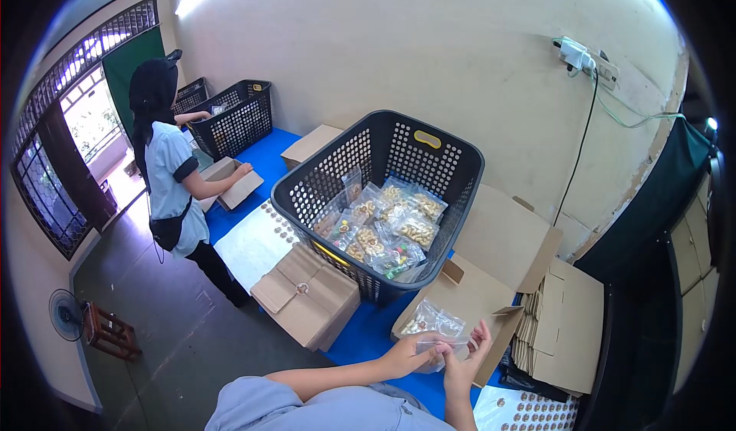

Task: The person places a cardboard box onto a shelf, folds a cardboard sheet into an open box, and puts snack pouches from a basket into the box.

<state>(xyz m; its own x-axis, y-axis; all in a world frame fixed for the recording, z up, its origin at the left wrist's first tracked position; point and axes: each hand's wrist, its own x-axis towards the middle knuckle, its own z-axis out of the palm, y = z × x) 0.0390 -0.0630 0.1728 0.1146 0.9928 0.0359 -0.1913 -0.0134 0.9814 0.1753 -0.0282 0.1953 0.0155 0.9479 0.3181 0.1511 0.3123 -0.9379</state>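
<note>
In front of my body, my left hand (408, 356) pinches the edge of a clear plastic bag (452, 340). My right hand (464, 359) meets it there, thumb and a finger closed on the same bag while its other fingers point up. Just beyond the hands, a clear packet (431, 320) with pale pieces and a round sticker lies in an open cardboard box (491, 293). Whether that packet and the held bag are one piece is hard to see. A black perforated basket (307, 189) behind the box holds several clear packets of snacks (395, 228).
A closed kraft box (299, 293) with a round sticker stands left of the basket. Flattened cardboard boxes (563, 327) are stacked at right, near a sticker sheet (529, 412). Across the blue table (272, 151), a co-worker (165, 155) handles an open box (230, 182) and reaches into another basket (238, 120).
</note>
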